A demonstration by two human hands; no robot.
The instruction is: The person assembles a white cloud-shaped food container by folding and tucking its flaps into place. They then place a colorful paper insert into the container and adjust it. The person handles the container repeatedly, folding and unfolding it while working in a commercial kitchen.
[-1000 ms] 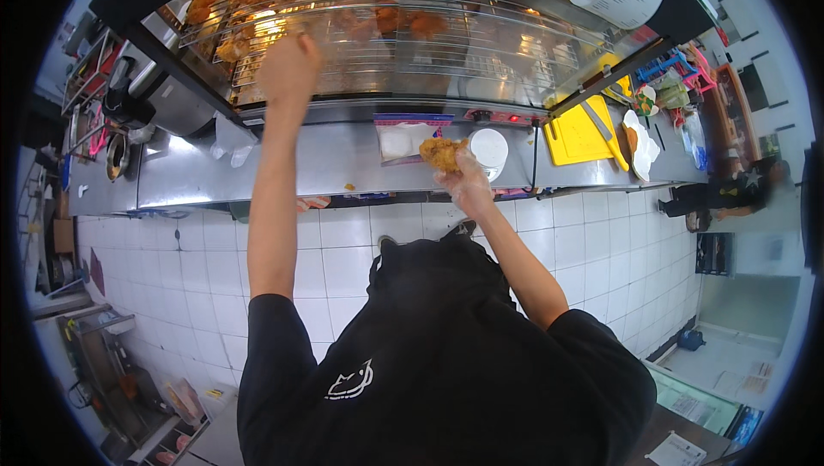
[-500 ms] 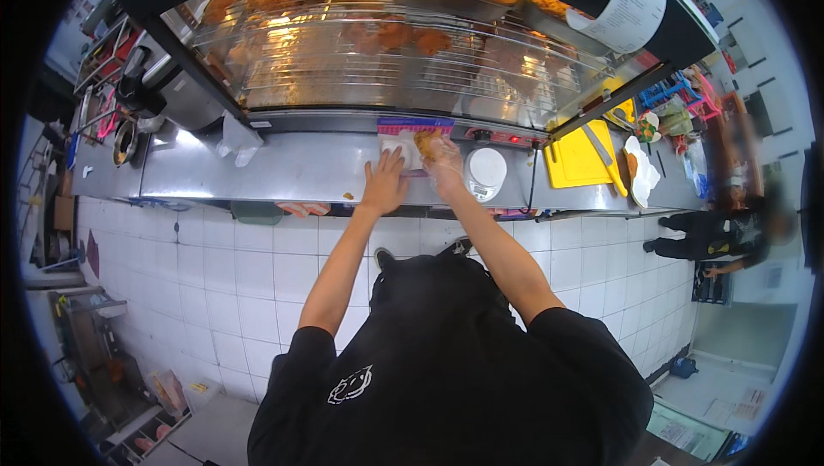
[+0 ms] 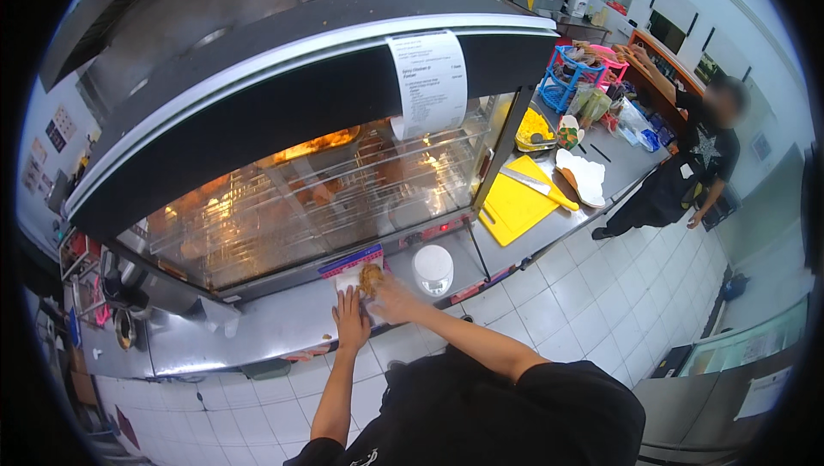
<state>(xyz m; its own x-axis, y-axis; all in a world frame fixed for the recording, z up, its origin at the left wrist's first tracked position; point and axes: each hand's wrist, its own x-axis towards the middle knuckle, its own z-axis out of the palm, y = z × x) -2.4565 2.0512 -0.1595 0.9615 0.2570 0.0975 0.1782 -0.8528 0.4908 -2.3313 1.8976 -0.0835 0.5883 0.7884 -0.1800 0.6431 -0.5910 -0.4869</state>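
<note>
A white paper wrapper with a purple and pink printed edge [image 3: 352, 260] lies on the steel counter against the foot of the glass warming cabinet. My left hand [image 3: 350, 320] rests on its near part, fingers stretched out and holding nothing. A piece of golden-brown fried food, which looks like fried chicken [image 3: 371, 278], is over the wrapper. Around its near side my right hand [image 3: 393, 300] is closed, slightly blurred by motion; its fingertips are partly hidden. Just right of that hand stands a round white kitchen scale [image 3: 433, 265].
Fried pieces sit on racks inside the warming cabinet [image 3: 309, 200]; a paper slip [image 3: 432, 80] hangs on its front. To the right are a yellow cutting board [image 3: 513, 219], a knife [image 3: 549, 191] and white paper [image 3: 584, 176]. Another person [image 3: 699, 153] stands beyond the counter's right end.
My view has swung up and to the right, showing the cabinet's top and more of the room. Both hands stay at the wrapper, the right still with the fried piece.
</note>
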